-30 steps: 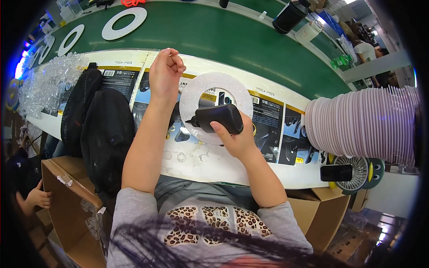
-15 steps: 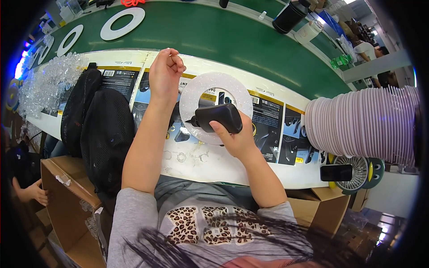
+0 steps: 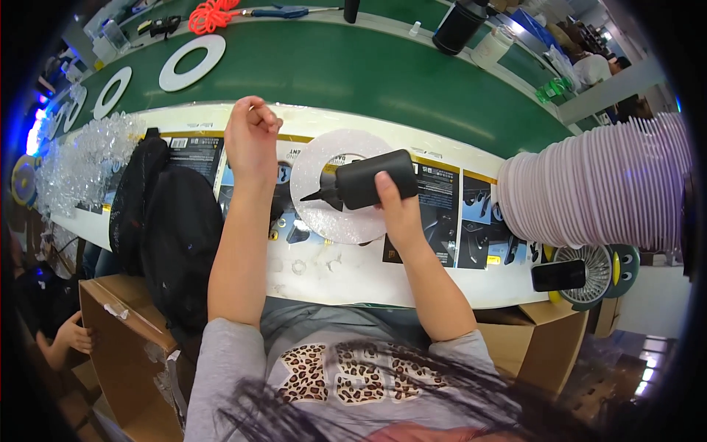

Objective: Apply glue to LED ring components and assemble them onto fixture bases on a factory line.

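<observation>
In the head view, the person's right hand (image 3: pixel 402 214) grips a black bottle (image 3: pixel 377 179), nozzle leftward, above a white ring (image 3: pixel 309 166) lying between the worktop's (image 3: pixel 324 286) near and far edges. The left hand (image 3: pixel 250 140) curls loosely near the far edge; its hold is unclear.

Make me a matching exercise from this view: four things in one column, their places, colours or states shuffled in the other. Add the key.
Things:
1. black nozzle bottle
2. stack of pale rings
3. left hand
4. coiled cord

Descriptions:
A. empty, partly curled
B. bright orange-red
C. held in the right hand
D. at the right end of the white worktop

Pairs: 1-C, 2-D, 3-A, 4-B
</observation>
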### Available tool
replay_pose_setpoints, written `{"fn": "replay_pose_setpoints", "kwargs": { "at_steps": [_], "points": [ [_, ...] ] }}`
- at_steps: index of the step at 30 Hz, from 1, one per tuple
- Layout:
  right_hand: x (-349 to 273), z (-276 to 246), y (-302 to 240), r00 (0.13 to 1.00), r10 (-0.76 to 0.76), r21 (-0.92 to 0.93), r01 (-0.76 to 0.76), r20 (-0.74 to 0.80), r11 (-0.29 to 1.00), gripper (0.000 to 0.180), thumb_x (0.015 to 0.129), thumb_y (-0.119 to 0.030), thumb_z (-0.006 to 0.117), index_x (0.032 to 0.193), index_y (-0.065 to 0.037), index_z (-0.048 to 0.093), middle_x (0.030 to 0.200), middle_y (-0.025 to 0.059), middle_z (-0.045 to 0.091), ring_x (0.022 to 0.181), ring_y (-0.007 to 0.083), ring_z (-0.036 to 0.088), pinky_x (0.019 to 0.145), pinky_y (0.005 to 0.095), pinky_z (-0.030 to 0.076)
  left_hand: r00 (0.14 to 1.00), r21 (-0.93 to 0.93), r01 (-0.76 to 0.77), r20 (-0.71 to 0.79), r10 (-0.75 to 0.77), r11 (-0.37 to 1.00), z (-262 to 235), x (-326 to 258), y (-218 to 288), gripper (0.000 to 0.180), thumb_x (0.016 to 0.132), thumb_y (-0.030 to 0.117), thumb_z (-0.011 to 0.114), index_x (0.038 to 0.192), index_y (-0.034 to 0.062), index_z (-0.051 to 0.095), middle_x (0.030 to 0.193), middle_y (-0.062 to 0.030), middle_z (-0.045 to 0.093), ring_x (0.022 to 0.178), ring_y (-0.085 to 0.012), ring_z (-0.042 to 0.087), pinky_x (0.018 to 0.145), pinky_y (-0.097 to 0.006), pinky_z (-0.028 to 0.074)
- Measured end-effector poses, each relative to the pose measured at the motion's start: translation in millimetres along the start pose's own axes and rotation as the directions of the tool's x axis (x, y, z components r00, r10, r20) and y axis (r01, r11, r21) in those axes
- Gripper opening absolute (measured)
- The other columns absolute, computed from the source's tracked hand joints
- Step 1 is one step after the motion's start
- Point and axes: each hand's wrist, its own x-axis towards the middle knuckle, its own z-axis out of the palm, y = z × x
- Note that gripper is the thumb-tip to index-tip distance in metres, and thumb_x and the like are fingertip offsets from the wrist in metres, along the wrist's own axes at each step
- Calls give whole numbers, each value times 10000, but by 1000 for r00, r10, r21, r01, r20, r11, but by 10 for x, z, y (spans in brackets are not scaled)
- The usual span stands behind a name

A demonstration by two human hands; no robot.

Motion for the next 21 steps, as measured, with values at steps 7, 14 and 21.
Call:
{"fn": "replay_pose_setpoints", "kwargs": {
  "at_steps": [7,14,21],
  "points": [
    [327,-329,-41,979,202,745,-146,15,650,443,901,-490,407,906,-71,552,588,-25,447,475,70,332,459,208,256,961,181,-231,198,195,956,369,-318,343,197,907,198,455,803,42,517,591,-39,489,578,-115,446,582,-240,367],
    [507,-745,15,986,125,973,-135,113,186,470,869,-496,456,656,-90,353,539,-15,272,474,89,255,468,222,240,652,768,-597,633,-417,231,640,-820,355,368,688,151,716,1000,18,575,897,-124,610,861,-249,583,775,-333,447],
    [569,-946,37,996,76,988,-48,37,147,492,849,-509,486,635,-96,325,540,-13,278,473,92,270,466,224,242,592,698,-710,523,-613,-90,409,-1269,62,575,616,118,751,1136,94,506,1072,-118,557,1051,-293,515,962,-411,353]
  ]
}}
